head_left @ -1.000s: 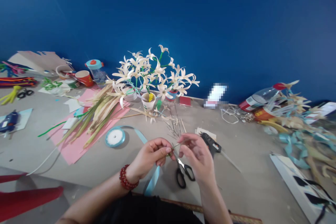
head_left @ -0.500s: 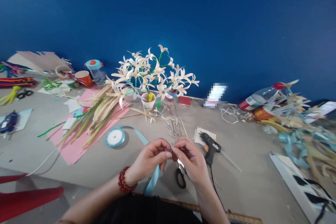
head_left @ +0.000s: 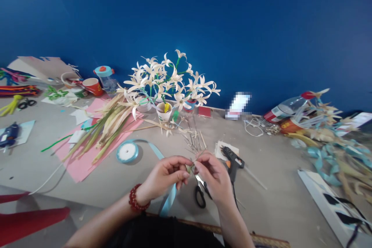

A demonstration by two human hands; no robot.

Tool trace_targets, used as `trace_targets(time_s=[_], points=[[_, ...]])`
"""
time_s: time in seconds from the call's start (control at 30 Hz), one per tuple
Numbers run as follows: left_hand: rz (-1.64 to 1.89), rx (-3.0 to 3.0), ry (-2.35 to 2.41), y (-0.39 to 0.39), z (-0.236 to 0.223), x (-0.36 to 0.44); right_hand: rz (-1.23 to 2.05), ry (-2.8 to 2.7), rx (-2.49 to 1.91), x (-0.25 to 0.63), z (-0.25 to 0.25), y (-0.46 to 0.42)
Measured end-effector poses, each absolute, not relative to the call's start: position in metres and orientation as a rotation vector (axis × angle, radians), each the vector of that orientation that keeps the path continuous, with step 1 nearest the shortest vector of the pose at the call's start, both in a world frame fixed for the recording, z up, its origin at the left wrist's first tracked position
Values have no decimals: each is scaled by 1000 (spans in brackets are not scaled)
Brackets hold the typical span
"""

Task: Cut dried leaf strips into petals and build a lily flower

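Note:
My left hand [head_left: 171, 172], with a red bead bracelet [head_left: 136, 198] on its wrist, is closed in a pinch. My right hand [head_left: 213, 172] meets it fingertip to fingertip, also pinching. A thin, pale green strip [head_left: 189, 169] shows between the fingertips; its kind is too small to make out. Under the hands lie scissors [head_left: 200, 197] with black handles, partly hidden by my right hand. A light blue ribbon [head_left: 169, 200] runs beneath my left hand from its spool [head_left: 127, 151]. Several thin sticks [head_left: 193, 139] lie just beyond the fingertips.
Pale handmade flowers [head_left: 171, 77] stand in cups at the back. Dried husks [head_left: 112, 124] lie on pink paper [head_left: 77, 170] at left. A black glue gun [head_left: 234, 162] rests at right, near a white power strip [head_left: 322, 209]. A plastic bottle [head_left: 287, 106] leans by the wall.
My fingertips have shifted slightly and parted a little, so more of the pale green strip shows. More of the scissors' blades is visible below them.

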State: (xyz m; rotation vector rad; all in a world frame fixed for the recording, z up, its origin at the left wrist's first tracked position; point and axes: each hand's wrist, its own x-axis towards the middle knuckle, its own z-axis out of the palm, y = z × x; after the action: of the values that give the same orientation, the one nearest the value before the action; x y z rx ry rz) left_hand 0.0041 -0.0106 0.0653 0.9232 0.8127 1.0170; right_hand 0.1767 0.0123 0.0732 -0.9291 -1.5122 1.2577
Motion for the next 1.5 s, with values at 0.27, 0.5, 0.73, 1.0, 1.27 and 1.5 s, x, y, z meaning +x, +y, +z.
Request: trace_targets(time_s=[0.27,0.5,0.73,1.0,1.27,1.5], points=[[910,770,748,-9,63,2,1210,-1482,-928,176,75,13],[905,785,806,-9,62,0,1247,-1434,-940,175,72,13],[905,789,786,-9,60,0,1204,-1572,-899,173,70,12],[897,840,789,-9,72,-4,1224,-1535,-944,172,66,9],[962,856,785,-11,72,0,1213,-1522,-916,171,66,8],[913,678,776,-8,65,1,1124,-1593,-909,172,65,7]])
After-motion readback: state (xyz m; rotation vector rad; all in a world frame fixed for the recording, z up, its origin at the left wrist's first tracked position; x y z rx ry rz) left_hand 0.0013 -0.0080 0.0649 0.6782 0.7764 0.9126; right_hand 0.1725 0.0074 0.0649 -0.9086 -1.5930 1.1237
